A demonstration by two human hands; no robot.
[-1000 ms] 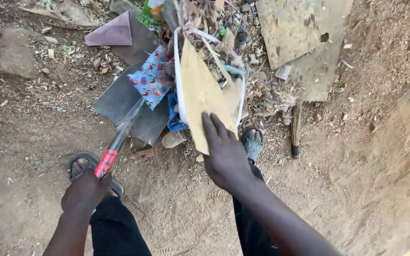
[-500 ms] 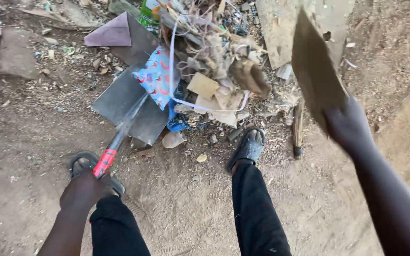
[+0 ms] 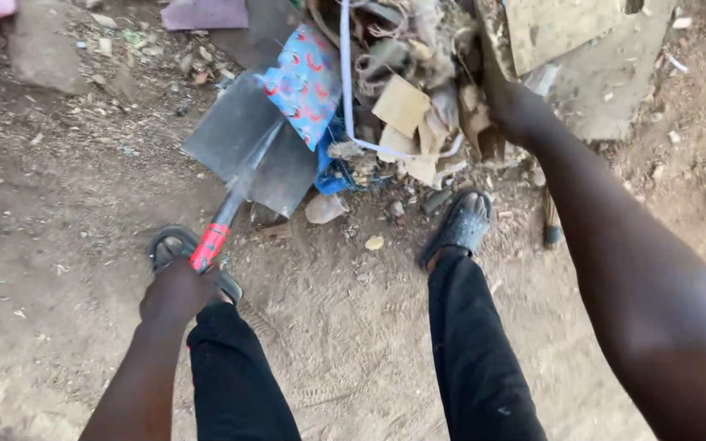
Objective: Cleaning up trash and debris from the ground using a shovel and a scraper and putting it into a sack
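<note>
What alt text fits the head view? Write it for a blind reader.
Seen from above, a person's left hand grips a shovel by its red handle while the right hand reaches into a rubbish pile on dirt ground. Black trousers and sandals show below.

I see the shovel [image 3: 243,155]: flat grey metal blade, dusty, lying face-up on the dirt at about 11 o'clock from my feet, its far edge pushed against the rubbish heap. Shaft dark, then a red grip section, slanting down toward 7 o'clock. A blue wrapper with red marks overlaps the blade's 1 o'clock corner. The cardboard piece [image 3: 490,61], brown and worn, stands tilted on edge at 1 o'clock, against the heap; lower part hidden.
</note>
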